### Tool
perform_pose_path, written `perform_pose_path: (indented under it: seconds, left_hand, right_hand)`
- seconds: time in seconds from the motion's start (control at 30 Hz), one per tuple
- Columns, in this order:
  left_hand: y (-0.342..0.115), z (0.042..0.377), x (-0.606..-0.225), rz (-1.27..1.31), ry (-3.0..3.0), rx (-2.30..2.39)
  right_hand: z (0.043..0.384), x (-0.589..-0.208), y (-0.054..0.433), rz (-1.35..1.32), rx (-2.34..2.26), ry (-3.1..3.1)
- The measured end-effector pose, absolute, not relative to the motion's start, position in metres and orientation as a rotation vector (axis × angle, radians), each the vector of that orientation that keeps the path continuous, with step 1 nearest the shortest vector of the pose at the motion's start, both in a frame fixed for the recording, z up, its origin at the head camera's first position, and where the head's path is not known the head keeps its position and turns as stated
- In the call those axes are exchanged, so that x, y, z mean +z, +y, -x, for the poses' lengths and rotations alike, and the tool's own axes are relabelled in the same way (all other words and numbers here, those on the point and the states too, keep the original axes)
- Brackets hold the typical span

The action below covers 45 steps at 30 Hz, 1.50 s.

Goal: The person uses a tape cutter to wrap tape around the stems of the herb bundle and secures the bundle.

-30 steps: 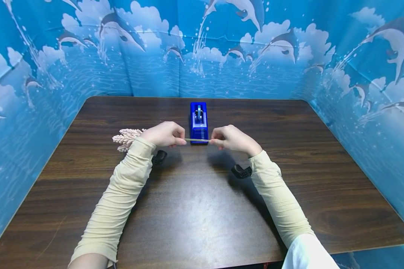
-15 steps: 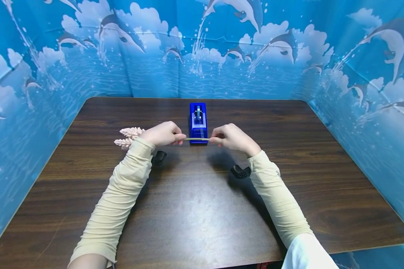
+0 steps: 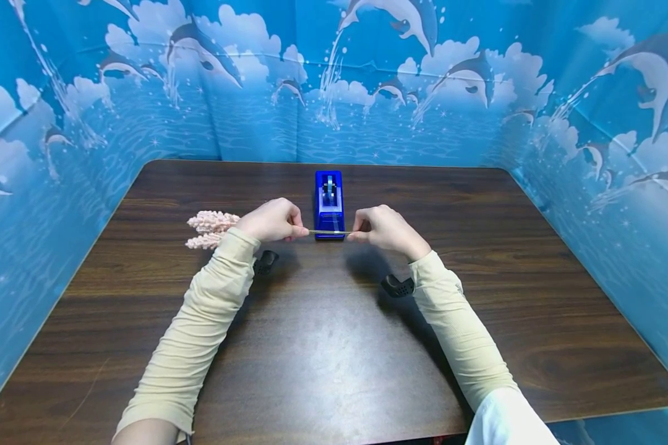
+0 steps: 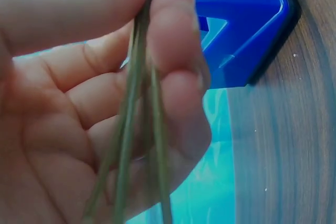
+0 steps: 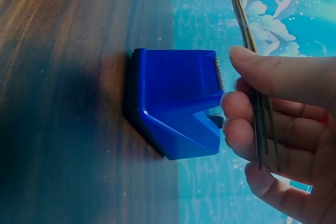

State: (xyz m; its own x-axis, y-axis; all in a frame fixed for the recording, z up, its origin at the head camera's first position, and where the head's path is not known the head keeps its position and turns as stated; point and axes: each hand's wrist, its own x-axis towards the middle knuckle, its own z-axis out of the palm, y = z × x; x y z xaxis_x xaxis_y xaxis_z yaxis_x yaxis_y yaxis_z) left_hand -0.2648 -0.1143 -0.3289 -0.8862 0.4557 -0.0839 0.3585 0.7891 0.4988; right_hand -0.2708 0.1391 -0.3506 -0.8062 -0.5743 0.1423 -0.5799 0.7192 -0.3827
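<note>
A bunch of thin green-brown flower stems (image 3: 330, 232) stretches level between my two hands. My left hand (image 3: 275, 220) pinches the stems between thumb and fingers, and pale pink flower heads (image 3: 208, 222) stick out past its wrist on the left. Near the stems' other end, my right hand (image 3: 388, 227) pinches them too; in the right wrist view the loose stem ends (image 5: 262, 140) lie across its curled fingers. A blue tape dispenser (image 3: 329, 207) stands just behind the stems, with its toothed cutting edge (image 5: 219, 73) toward the right hand in the right wrist view.
A dark wood-grain table (image 3: 323, 346) lies under both arms. Blue curtains (image 3: 334, 136) printed with dolphins close in its back and sides. A black wrist camera (image 3: 398, 285) hangs under the right wrist, another black camera (image 3: 265, 262) under the left.
Both hands keep their pinch on the stems and have hardly moved. The pink flower heads have turned and shifted slightly. The tape dispenser stands where it was.
</note>
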Motion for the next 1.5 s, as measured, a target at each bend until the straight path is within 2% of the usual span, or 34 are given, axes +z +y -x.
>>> perform_pose_path:
  seconds: [0.47,1.2,1.5]
  left_hand:
    - [-0.1146,0.2643,-0.3284,-0.621,2.839,0.675]
    - [-0.1085,0.2658,-0.3304,-0.618,2.829,0.741]
    - [-0.1068,0.2646,-0.3311,-0.629,2.836,0.701]
  right_hand:
    - [0.2721,-0.3505,0.1397,-1.051,0.775,-3.002]
    - [0.2717,-0.3507,0.1385,-0.938,0.752,-2.857]
    - [0.2734,-0.3541,0.1390,-0.875,0.875,-2.996]
